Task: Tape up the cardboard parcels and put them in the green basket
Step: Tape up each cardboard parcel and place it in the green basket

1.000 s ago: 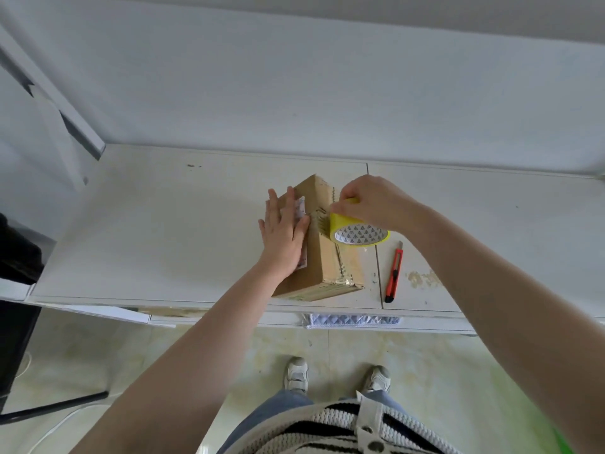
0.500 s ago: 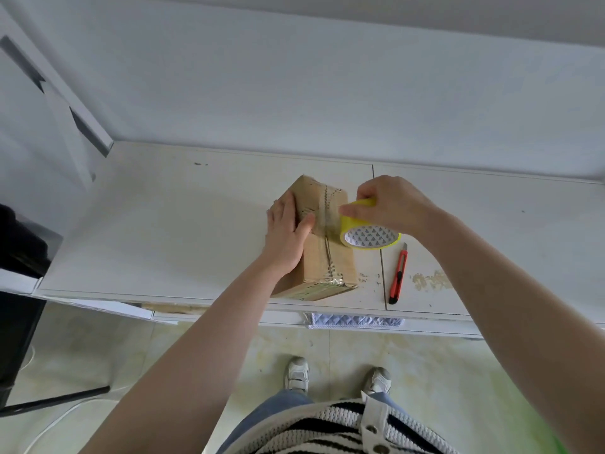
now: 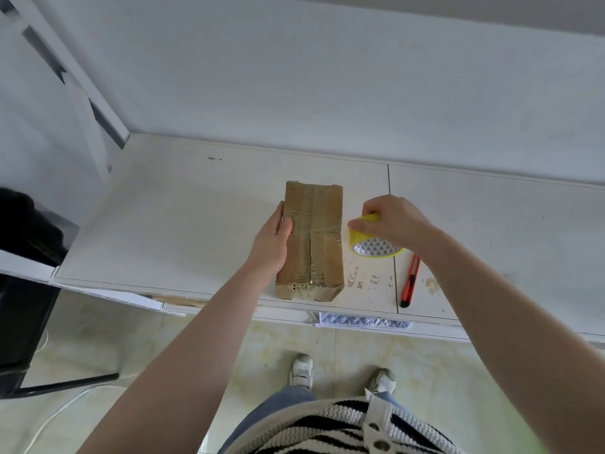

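Parcel [image 3: 312,240] under left hand [image 3: 273,244]; tape [image 3: 373,239] in right hand [image 3: 393,221]

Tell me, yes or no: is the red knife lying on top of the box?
No. The red knife lies on the table to the right of the box, apart from it, beyond the yellow tape roll.
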